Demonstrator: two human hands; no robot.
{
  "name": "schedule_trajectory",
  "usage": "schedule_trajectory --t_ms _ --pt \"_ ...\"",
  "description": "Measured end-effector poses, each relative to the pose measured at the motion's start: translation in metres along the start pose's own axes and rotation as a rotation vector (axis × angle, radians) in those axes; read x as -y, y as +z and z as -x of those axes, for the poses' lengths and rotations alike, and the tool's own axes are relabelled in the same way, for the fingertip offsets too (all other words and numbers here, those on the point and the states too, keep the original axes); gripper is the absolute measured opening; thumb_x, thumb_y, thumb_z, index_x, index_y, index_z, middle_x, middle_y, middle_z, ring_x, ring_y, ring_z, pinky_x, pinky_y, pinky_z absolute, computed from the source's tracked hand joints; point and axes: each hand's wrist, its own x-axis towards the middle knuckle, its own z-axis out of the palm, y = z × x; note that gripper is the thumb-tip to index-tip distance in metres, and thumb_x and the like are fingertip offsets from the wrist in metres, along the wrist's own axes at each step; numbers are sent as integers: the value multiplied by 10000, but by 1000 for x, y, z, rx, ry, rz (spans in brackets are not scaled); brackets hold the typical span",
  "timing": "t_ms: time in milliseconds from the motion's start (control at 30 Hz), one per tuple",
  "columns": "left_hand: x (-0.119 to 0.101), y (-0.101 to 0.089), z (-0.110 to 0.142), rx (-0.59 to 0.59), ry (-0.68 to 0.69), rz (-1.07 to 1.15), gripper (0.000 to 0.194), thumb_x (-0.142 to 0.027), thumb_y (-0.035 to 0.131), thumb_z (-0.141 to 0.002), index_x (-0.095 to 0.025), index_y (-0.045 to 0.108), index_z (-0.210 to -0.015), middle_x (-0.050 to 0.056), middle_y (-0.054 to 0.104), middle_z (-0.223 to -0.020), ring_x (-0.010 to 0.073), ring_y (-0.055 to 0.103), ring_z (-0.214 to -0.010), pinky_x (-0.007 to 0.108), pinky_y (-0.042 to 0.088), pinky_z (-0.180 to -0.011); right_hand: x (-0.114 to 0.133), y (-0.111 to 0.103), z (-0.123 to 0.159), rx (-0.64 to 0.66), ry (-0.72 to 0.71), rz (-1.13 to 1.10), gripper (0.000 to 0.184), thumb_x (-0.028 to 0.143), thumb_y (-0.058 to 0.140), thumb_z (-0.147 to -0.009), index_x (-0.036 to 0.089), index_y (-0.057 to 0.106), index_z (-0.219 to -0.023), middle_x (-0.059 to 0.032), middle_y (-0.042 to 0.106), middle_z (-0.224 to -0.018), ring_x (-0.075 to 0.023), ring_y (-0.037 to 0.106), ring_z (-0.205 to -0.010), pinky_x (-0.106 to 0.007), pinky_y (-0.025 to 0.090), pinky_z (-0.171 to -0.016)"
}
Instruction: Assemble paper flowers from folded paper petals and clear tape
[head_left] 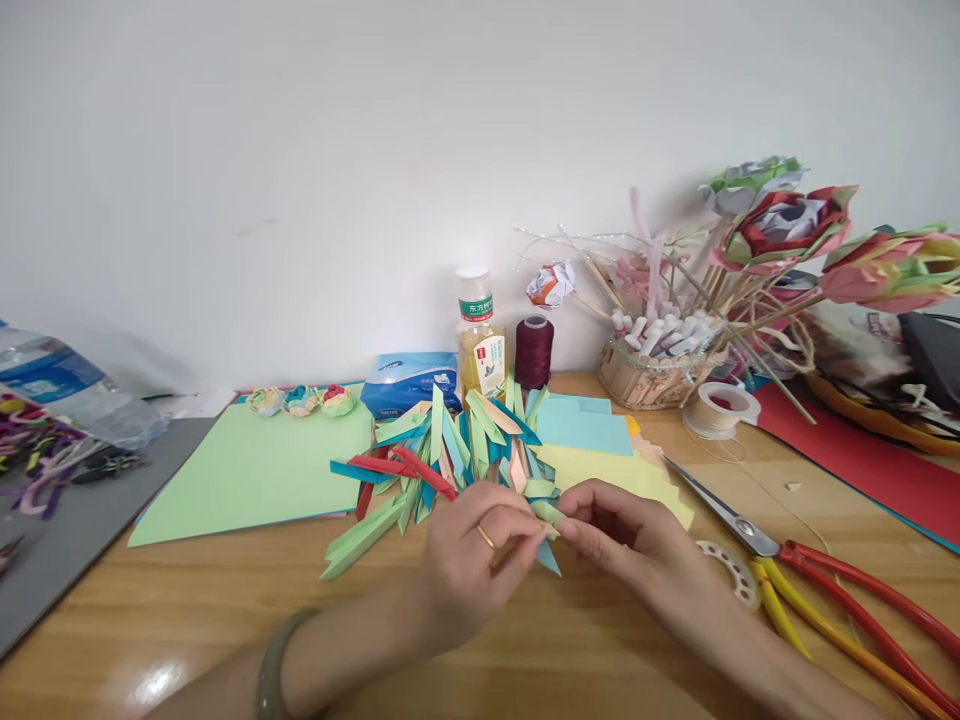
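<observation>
My left hand [469, 565] and my right hand [626, 540] meet over the wooden table [225, 620], fingers pinched together on a small folded paper strip [547, 515] of green and blue. A ring sits on a left finger and a green bangle [274, 665] on the left wrist. Just behind the hands lies a pile of folded paper strips [442, 450] in green, blue, red and pink.
Green paper sheets [255, 465] lie left, blue and yellow sheets [592, 430] right. Scissors [720, 510], red and yellow handled tools [847, 600] and a tape roll [731, 570] sit right. Behind stand a bottle [480, 335], thread spool [534, 352], tissue pack [409, 382], basket [652, 375] and paper flowers [787, 225].
</observation>
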Motion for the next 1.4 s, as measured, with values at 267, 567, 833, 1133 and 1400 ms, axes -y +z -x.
schedule_trajectory --t_ms 267,567,833,1133,1400 --pt "7 9 7 21 -332 274 83 -161 483 -860 -189 538 -804 53 531 -892 146 551 -827 256 486 -686 -13 0 -4 -10 98 -83 363 535 559 -774 193 513 -659 25 485 -619 -125 434 -583 -234 344 -529" --pt "6 11 7 -12 -505 474 102 -216 436 -893 -195 484 -806 48 539 -925 161 530 -931 276 453 -782 -19 0 -8 13 111 -112 353 528 550 -787 193 495 -688 30 455 -641 -127 411 -617 -242 327 -563" --pt "5 12 7 -58 -542 597 111 -239 458 -889 -192 477 -791 40 544 -904 150 530 -906 273 450 -784 -16 1 -8 15 119 -185 353 525 577 -772 194 502 -673 27 506 -622 -130 482 -614 -245 378 -575" --pt "10 5 8 27 -410 551 89 -166 431 -881 -193 511 -909 65 547 -997 183 527 -997 357 431 -891 -16 -3 -6 45 145 -354 300 468 604 -781 190 525 -702 16 615 -605 -140 595 -619 -262 443 -629" --pt "12 2 7 155 -151 327 636 -161 587 -787 -360 340 -1339 77 334 -1334 250 371 -1247 445 355 -1024 -12 -3 -5 57 154 -393 306 467 602 -780 187 518 -692 19 603 -617 -138 590 -628 -267 442 -642"
